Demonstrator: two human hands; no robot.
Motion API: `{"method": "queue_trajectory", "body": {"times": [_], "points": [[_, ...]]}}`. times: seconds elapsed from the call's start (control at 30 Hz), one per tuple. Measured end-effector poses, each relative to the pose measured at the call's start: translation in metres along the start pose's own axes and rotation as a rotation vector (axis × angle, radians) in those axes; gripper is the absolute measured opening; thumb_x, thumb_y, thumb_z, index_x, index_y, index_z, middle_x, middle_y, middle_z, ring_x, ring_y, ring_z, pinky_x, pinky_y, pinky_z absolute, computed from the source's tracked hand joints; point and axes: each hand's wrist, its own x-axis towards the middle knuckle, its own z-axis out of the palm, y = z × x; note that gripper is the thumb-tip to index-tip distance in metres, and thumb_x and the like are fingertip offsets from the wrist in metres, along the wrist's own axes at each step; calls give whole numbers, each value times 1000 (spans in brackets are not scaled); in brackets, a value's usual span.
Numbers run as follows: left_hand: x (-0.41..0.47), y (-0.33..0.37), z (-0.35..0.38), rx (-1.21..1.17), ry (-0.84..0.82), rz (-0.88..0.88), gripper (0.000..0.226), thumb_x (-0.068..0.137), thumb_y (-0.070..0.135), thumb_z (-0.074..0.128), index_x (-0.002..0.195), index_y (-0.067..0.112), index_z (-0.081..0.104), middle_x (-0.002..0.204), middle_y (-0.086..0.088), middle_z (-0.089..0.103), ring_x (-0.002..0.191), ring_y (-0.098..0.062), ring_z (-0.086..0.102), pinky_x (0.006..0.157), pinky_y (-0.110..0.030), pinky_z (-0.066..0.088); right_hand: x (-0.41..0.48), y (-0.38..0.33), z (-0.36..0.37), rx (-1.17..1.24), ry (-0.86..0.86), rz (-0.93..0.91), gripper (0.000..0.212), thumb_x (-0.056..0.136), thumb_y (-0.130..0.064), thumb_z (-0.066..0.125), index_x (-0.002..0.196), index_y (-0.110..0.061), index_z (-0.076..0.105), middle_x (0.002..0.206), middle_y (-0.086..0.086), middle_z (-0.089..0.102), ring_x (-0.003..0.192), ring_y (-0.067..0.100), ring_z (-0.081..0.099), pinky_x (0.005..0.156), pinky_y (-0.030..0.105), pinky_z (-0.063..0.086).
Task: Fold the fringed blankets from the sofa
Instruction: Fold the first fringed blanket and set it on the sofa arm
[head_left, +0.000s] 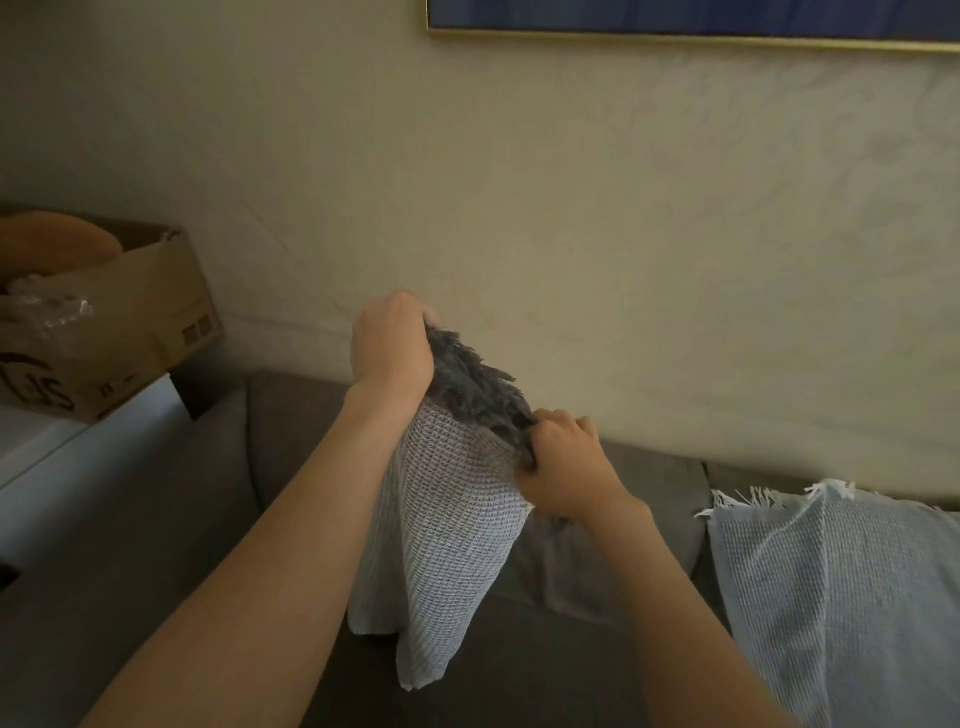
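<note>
Left hand (392, 345), right hand (563, 462) hold grey blanket (441, 530); second blanket (831, 582) beside.

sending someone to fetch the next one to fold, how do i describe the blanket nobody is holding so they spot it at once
Find the dark grey sofa against the cream wall and go to its right end. A waffle-weave blanket lies draped there. Unlike the grey blanket with dark fringe held up mid-frame, it is pale blue with a white fringe.
</note>
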Motion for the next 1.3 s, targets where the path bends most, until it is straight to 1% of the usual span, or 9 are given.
{"method": "queue_trajectory", "body": {"times": [0.17,0.4,0.6,0.77,0.9,1.0,1.13,1.2,1.3], "points": [[7,-3,-6,44,-16,92,33,98,-5,58,102,17,83,106,-10,77,92,-31,69,70,-38,51,0,22,-21,239,233,-53,17,92,-10,68,76,-12,63,83,-2,54,70,19,52,65,36,44],[9,7,-4,11,-152,213,32,97,-8,62,103,13,85,100,-10,77,86,-26,66,71,-29,46,-3,44,-27,77,123,28,16,87,-13,64,73,-6,64,80,5,58,72,29,56,64,43,48],[13,3,1,-57,-215,148,35,89,-11,52,60,6,60,62,-10,56,56,-17,46,50,-26,31,-11,34,-22,381,406,49,16,96,3,58,91,-13,60,84,-1,54,72,12,51,63,15,36],[13,-9,-4,-187,-347,235,18,87,3,64,93,15,76,87,4,60,71,-8,53,61,-23,39,-8,27,-30,522,523,82,23,101,-9,65,85,-24,58,75,-14,52,68,1,51,60,11,33],[6,-27,10,-75,-505,305,40,74,22,85,114,23,77,107,0,47,97,-19,54,89,-34,51,-3,28,-38,555,500,73,15,98,-4,66,101,-16,74,83,-21,62,72,-6,57,63,6,36],[4,-36,21,15,-472,359,31,71,43,91,83,18,78,90,-8,54,88,-22,52,73,-37,51,-7,22,-44,642,439,37,28,95,-14,75,118,-25,64,80,-6,69,61,7,58,61,19,43],[4,-36,26,65,-370,429,18,86,5,74,68,5,75,78,-17,56,72,-34,57,61,-41,47,-13,22,-52,624,152,226,96,67,-55,95,146,-35,45,102,-2,70,83,14,62,77,31,55],[6,-36,29,45,-359,438,17,85,2,73,68,4,75,81,-15,55,71,-32,56,62,-45,49,-13,27,-54,642,39,231,77,64,-61,94,131,-34,67,113,-5,76,99,17,71,94,42,60],[6,-36,38,2,-315,436,16,84,12,77,68,13,75,85,-7,52,80,-33,56,67,-42,46,-14,28,-54,839,20,172,27,81,-36,92,104,-27,82,100,1,81,96,26,77,88,54,60]]}}
